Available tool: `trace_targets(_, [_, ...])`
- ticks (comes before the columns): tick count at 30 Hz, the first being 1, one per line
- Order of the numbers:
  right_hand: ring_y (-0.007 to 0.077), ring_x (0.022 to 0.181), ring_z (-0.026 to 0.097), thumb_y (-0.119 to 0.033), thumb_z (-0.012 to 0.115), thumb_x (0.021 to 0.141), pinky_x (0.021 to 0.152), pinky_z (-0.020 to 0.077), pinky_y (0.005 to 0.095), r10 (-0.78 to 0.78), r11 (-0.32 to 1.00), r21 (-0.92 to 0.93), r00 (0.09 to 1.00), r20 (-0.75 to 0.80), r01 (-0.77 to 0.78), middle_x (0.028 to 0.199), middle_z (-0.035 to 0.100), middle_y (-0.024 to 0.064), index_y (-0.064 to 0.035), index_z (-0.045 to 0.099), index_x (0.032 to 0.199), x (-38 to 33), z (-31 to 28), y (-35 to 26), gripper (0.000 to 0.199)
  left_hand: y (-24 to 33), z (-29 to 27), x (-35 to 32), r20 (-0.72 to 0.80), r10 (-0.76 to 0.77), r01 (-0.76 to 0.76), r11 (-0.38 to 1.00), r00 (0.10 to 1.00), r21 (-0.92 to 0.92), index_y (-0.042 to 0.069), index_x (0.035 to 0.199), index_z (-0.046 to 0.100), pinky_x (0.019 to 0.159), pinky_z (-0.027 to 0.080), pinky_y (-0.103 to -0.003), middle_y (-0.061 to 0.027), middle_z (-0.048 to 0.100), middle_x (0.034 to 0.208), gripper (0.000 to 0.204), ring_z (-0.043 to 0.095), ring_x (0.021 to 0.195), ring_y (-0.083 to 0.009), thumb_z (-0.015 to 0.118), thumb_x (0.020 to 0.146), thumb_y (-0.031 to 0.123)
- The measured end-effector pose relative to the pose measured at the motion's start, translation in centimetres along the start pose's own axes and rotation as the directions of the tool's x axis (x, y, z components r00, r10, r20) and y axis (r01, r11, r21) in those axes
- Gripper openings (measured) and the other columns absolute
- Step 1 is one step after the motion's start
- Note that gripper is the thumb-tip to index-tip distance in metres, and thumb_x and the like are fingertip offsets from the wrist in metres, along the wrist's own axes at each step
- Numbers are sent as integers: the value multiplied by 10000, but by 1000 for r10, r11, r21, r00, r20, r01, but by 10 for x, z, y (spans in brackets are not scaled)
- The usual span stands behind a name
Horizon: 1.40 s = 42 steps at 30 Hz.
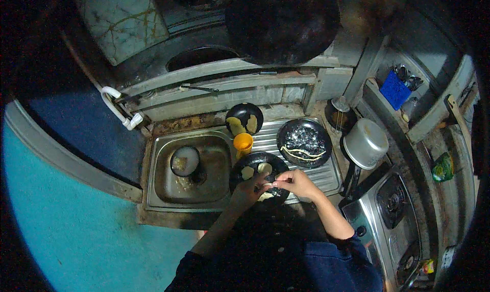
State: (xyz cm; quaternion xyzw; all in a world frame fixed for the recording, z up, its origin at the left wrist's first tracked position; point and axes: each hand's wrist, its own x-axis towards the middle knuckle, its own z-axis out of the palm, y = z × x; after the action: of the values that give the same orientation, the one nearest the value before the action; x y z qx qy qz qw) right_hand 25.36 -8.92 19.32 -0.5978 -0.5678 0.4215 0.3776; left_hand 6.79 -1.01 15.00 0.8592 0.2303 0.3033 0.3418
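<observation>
Pale food piece (266,195), small and flat, sits at the near edge of a black pan (258,175) on the sink drainboard (326,173); both hands meet over it. Left hand (250,190) comes from lower left, fingers curled onto the piece, pinching it. Right hand (298,183) comes from the right, fingers (278,182) bent down and touching the same piece; grip looks like a pinch, exact contact is blurred. Two more pale pieces lie in the same pan, toward its far side.

Count of dark round pans on the drainboard: three. The far small pan (244,118) holds two pale pieces. The right pan (304,143) holds shiny residue and pale strips. One orange cup (243,143) stands between the far pan and the held pan, just beside the sink basin (190,170). One round dish (185,160) lies in the basin. One white tap (116,107) left of the sink. One metal pot (366,143), upside down, right of the drainboard. One gas stove (393,210) at right, two burners visible. One blue basket (394,89) on the far right ledge.
</observation>
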Motion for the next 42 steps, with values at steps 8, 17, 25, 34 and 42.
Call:
trace_targets(8, [71, 675, 520, -166, 629, 808, 619, 418, 233, -75, 997, -25, 995, 66, 77, 722, 591, 4, -20, 593, 845, 0, 0, 1, 155, -8, 2, -3, 3, 64, -64, 996, 998, 59, 78, 899, 594, 609, 485, -346, -82, 626, 782, 197, 616, 703, -247, 590, 821, 259])
trace_targets(17, [125, 676, 550, -158, 633, 789, 639, 428, 256, -83, 992, -95, 996, 17, 84, 733, 598, 28, -52, 591, 841, 0, 5, -9, 124, -16, 4, -5, 99, -129, 144, 976, 987, -161, 26, 901, 579, 611, 475, -329, -108, 619, 757, 164, 619, 704, -246, 516, 864, 173])
trace_targets(25, [64, 591, 510, -81, 674, 732, 546, 412, 223, -141, 973, -204, 980, -140, 111, 675, 593, 10, -54, 619, 782, 3, 9, -7, 80, -4, 5, -2, 88, -141, 159, 958, 986, -237, 47, 887, 598, 620, 463, -289, -82, 613, 753, 171, 598, 687, -191, 630, 794, 187])
trace_targets(34, [232, 685, 607, -167, 670, 739, 641, 468, 313, -227, 911, -362, 973, -39, 198, 795, 644, 90, -81, 659, 886, 4, 10, 10, 170, -15, 13, -9, 48, -313, 313, 903, 948, -295, 44, 877, 601, 616, 471, -266, -71, 610, 766, 163, 593, 691, -140, 624, 809, 190])
trace_targets(42, [298, 726, 587, -192, 590, 803, 660, 465, 331, -270, 868, -442, 962, -33, 228, 777, 621, 102, -72, 647, 824, 3, 15, 11, 135, -4, 11, -11, 43, -210, 213, 932, 977, -294, 26, 879, 597, 635, 477, -263, -66, 617, 800, 154, 598, 706, -145, 625, 808, 160])
